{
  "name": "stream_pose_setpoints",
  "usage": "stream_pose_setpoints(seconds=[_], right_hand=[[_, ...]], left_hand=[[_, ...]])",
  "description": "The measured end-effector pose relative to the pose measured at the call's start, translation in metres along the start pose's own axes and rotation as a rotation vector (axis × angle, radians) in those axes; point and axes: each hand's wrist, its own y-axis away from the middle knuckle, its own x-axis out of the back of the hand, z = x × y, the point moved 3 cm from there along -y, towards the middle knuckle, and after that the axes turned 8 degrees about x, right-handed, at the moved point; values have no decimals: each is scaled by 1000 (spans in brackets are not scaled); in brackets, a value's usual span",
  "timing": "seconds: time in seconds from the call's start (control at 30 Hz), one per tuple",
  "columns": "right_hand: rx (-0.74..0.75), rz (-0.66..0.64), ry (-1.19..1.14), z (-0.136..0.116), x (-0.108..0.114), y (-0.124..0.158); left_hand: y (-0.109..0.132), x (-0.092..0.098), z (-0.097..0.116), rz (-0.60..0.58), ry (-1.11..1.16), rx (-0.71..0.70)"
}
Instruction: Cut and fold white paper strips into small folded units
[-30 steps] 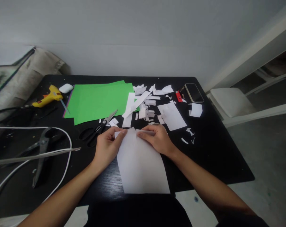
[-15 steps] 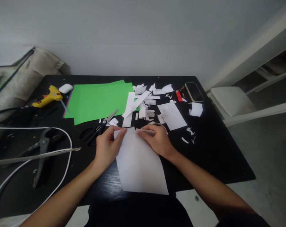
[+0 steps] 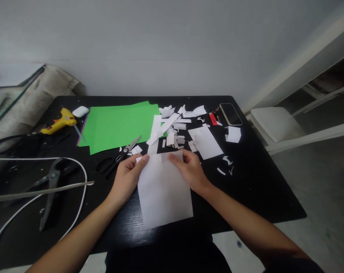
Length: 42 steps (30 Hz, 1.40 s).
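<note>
A white sheet of paper (image 3: 164,193) is held up between both hands, near the front edge of the black table. My left hand (image 3: 129,172) pinches its upper left corner, thumb on top. At the upper right corner, my right hand (image 3: 190,170) grips it the same way, its other fingers hidden behind the sheet. Black-handled scissors (image 3: 117,159) lie partly open just left of my left hand. Past the sheet's top edge are white paper strips (image 3: 166,127) and small scraps, and a white paper rectangle (image 3: 206,142) rests to their right.
Green sheets (image 3: 117,127) lie at the back left, beside a yellow glue gun (image 3: 62,121) and a white case (image 3: 80,111). Large shears (image 3: 51,189) and a looped white cable (image 3: 85,178) occupy the left. A phone (image 3: 231,114) and a red object (image 3: 212,119) sit at the back right.
The sheet's top edge, earlier parted or notched at the middle, now runs straight across. My right hand has shifted slightly, and the sheet's lower edge has risen on the right.
</note>
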Motion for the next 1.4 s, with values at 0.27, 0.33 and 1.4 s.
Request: stream_pose_setpoints(seconds=[0.27, 0.33, 1.4], right_hand=[[251, 73, 237, -4, -1, 5], [283, 92, 276, -3, -1, 6], [-25, -89, -8, 0, -8, 4]], left_hand=[[5, 0, 8, 188, -302, -234], [4, 0, 9, 184, -299, -220], [10, 0, 8, 285, -381, -373]])
